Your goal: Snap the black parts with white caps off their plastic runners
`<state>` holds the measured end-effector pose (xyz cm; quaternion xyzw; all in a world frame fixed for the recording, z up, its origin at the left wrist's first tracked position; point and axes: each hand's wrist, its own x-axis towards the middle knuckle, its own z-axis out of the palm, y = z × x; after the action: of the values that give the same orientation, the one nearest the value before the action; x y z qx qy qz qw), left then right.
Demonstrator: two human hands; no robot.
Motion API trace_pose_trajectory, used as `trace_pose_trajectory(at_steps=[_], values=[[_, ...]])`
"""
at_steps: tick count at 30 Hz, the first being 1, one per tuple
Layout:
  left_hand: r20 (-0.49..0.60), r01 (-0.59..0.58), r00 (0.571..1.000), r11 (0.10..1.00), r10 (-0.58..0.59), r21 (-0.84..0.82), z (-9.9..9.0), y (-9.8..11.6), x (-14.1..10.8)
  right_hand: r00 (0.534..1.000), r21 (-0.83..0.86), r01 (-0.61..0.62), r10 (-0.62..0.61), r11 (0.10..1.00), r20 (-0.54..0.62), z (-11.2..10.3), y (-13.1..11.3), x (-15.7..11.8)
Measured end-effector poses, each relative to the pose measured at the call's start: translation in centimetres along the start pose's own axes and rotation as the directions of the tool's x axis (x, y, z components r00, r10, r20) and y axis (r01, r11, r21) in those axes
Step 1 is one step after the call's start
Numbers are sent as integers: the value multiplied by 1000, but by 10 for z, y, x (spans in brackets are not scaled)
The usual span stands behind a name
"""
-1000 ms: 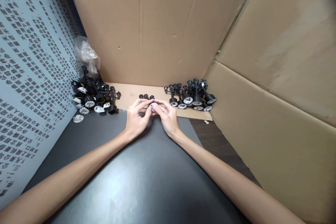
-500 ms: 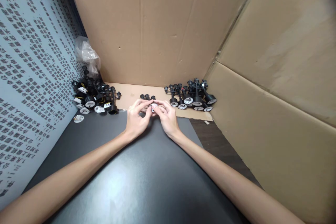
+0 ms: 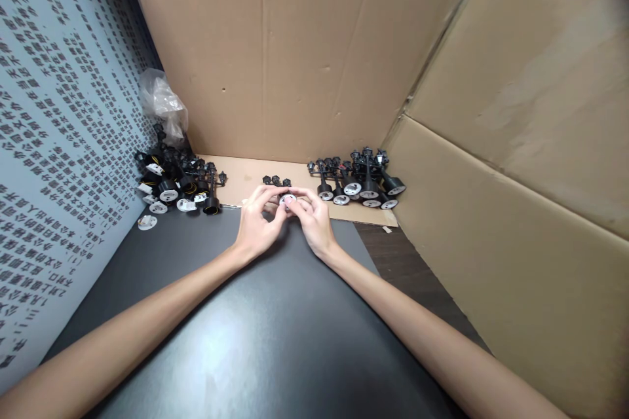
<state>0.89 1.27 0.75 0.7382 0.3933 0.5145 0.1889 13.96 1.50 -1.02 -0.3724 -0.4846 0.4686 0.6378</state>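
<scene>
Your forearms (image 3: 170, 294) converge over the tabletop (image 3: 289, 340), left hand (image 3: 255, 224) and right hand (image 3: 316, 222) with fingers (image 3: 268, 193) curled tight around a model streetlamp's base (image 3: 286, 197).

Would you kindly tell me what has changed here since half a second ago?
The thumb of the right hand has slid slightly down, so more of the white disc shows. Nothing was newly grasped or let go: the left hand holds the disc too, as before. The lamps on the left and right stayed put.

Two hands (image 3: 258, 221), one held lamp (image 3: 287, 199) (three heads (image 3: 276, 181)), six-plus lamps at right (image 3: 368, 182), one bag (image 3: 164, 101)
</scene>
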Motion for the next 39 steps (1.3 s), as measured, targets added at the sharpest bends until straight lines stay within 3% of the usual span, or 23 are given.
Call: trace_pose_trajectory(at_steps=[9, 29, 39], values=[[-36, -67, 997, 997, 69, 42, 1, -2, 0, 1000, -2, -1, 1, 1000, 7, -1, 1, 0], [-24, 4, 1000, 1000, -4, -15, 1, -2, 0, 1000, -11, -17, 17, 1000, 26, 0, 1, 0], [-31, 106, 994, 991, -109, -80, 1, -3, -1, 999, -14, 31, -31, 999, 36, -2, 1, 0]])
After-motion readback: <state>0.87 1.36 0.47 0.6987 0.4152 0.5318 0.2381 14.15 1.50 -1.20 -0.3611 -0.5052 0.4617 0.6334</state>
